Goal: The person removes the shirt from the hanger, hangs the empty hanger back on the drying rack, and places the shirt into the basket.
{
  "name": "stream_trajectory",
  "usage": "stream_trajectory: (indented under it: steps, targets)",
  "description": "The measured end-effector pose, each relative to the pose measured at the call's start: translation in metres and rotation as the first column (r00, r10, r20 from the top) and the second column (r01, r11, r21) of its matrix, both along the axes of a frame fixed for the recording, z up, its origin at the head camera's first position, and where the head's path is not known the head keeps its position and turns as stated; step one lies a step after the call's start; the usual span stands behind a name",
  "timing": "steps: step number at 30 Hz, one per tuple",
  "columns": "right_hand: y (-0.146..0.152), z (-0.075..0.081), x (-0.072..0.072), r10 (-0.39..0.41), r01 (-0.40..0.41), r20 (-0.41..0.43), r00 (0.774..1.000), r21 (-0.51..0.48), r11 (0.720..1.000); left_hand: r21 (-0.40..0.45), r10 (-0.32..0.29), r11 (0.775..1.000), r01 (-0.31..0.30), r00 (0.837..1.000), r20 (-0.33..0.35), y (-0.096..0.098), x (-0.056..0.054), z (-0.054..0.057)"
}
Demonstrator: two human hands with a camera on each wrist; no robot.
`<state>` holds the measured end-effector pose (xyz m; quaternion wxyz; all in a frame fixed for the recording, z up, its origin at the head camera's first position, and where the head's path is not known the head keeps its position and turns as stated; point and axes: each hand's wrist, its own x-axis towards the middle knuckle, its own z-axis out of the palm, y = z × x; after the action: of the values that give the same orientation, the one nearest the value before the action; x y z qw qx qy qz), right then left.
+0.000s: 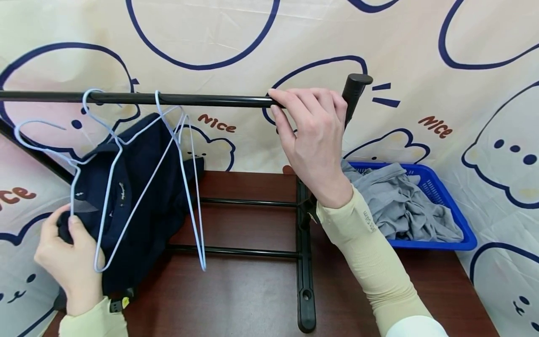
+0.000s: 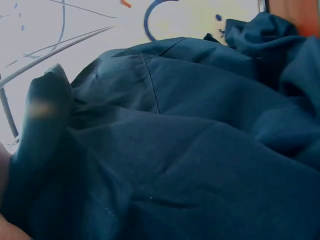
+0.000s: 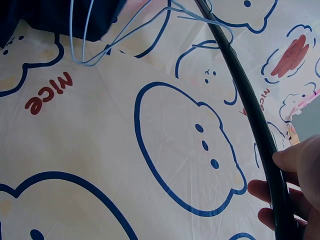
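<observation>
At the left of the head view, my left hand [image 1: 71, 257] pinches a dark navy garment [image 1: 143, 215] together with the side of a light blue wire hanger [image 1: 72, 189]. That hanger's hook stands free in front of the black rail [image 1: 202, 100]. More light blue hangers [image 1: 185, 168] hang from the rail, overlapping the garment. The garment's folds [image 2: 165, 135] fill most of the left wrist view, with only the hand's edge showing. My right hand [image 1: 313, 135] grips the rail near its right end; in the right wrist view, its thumb and fingers [image 3: 282, 162] wrap the rail.
A blue basket [image 1: 456, 210] with grey cloth [image 1: 404, 201] in it stands at the right on the brown table [image 1: 244, 290]. The rack's black foot [image 1: 306, 281] and two lower crossbars [image 1: 248, 203] lie over the table. A cartoon-printed sheet [image 1: 236, 28] covers the walls behind.
</observation>
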<state>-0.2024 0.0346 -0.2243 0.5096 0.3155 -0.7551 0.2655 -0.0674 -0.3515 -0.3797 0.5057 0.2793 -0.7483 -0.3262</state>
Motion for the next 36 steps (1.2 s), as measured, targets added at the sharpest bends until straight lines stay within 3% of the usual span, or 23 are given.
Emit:
stream_trajectory:
  steps: [5, 12, 15, 20, 27, 30, 32, 34, 36]
  targets:
    - [0.000, 0.000, 0.000, -0.001, 0.001, 0.003, 1.000, 0.003, 1.000, 0.064, -0.057, 0.997, 0.051, 0.995, 0.085, -0.006, -0.005, -0.016]
    - [0.000, -0.001, 0.000, 0.002, -0.002, 0.004, 1.000, -0.001, 1.000, 0.095, -0.137, 0.989, 0.117, 0.962, 0.235, -0.017, -0.017, -0.044]
    - [0.000, -0.001, -0.001, -0.001, 0.001, 0.003, 1.000, 0.001, 1.000, 0.078, -0.163, 0.986, 0.145, 0.935, 0.315, -0.018, -0.022, -0.056]
    - [0.001, 0.000, -0.001, -0.004, 0.004, 0.002, 1.000, 0.002, 1.000, 0.039, -0.157, 0.987, 0.154, 0.904, 0.397, -0.017, -0.032, -0.072]
    - [0.001, -0.001, -0.001, -0.006, 0.006, 0.006, 1.000, 0.003, 1.000, 0.136, -0.241, 0.970, 0.200, 0.828, 0.506, -0.018, -0.037, -0.078]
    - [0.001, -0.001, -0.001, -0.007, 0.007, 0.005, 1.000, 0.006, 1.000, 0.133, -0.259, 0.966, 0.222, 0.822, 0.508, -0.017, -0.039, -0.080]
    - [0.001, -0.001, -0.001, -0.007, 0.007, 0.006, 1.000, 0.008, 1.000, 0.138, -0.283, 0.959, 0.248, 0.809, 0.516, -0.016, -0.040, -0.080]
    - [0.001, -0.001, -0.001, -0.007, 0.007, 0.007, 1.000, 0.010, 1.000, 0.148, -0.320, 0.947, 0.287, 0.783, 0.534, -0.014, -0.041, -0.079]
    - [0.001, -0.001, -0.001, -0.006, 0.006, 0.009, 1.000, 0.011, 1.000, 0.175, -0.365, 0.930, 0.324, 0.743, 0.562, -0.010, -0.043, -0.078]
